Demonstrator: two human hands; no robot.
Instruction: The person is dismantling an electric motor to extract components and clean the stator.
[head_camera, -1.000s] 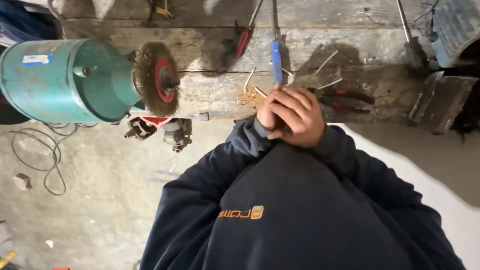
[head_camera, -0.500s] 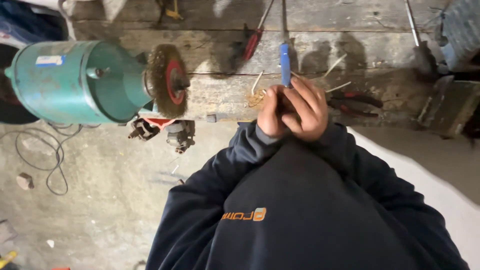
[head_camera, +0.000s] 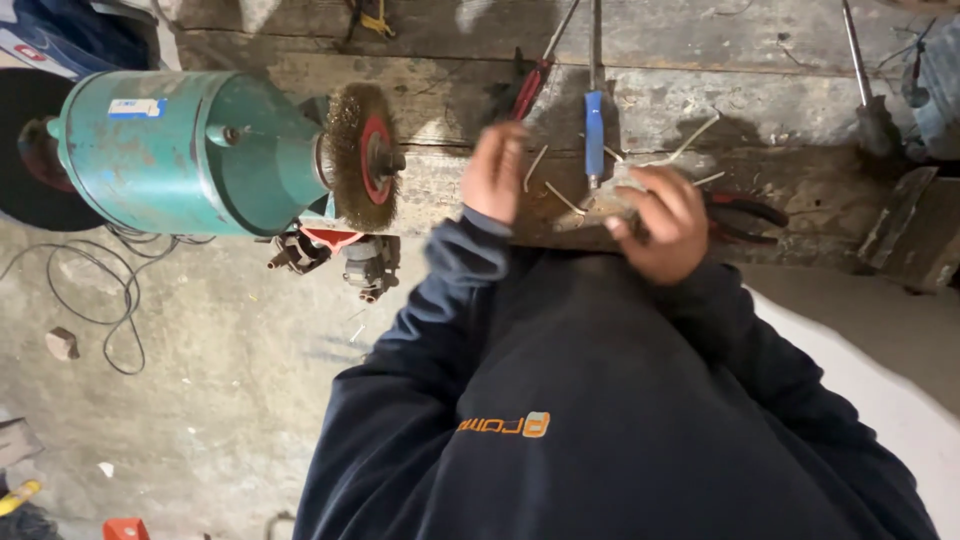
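Left hand (head_camera: 493, 172) blurred over bench (head_camera: 700, 60), grip unclear, right hand (head_camera: 662, 222) fingers curled on pale lump (head_camera: 612, 200) at bench edge, blue screwdriver (head_camera: 594, 135) between hands, pliers (head_camera: 745, 212) right, green grinder (head_camera: 190, 150) left

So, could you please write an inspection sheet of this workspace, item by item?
Surface: worn wooden bench, scratched and stained.
Job's things: small pale object in right hand; thin pale sticks lie around it.
Clutter: blue-handled tool, red-handled tool, dark pliers, teal grinder with wire brush wheel.
Grippers: left hand blurred, apparently empty; right hand closed on the pale object.
Cables: black cable looped on the floor.
Surroundings: concrete floor, small stone.
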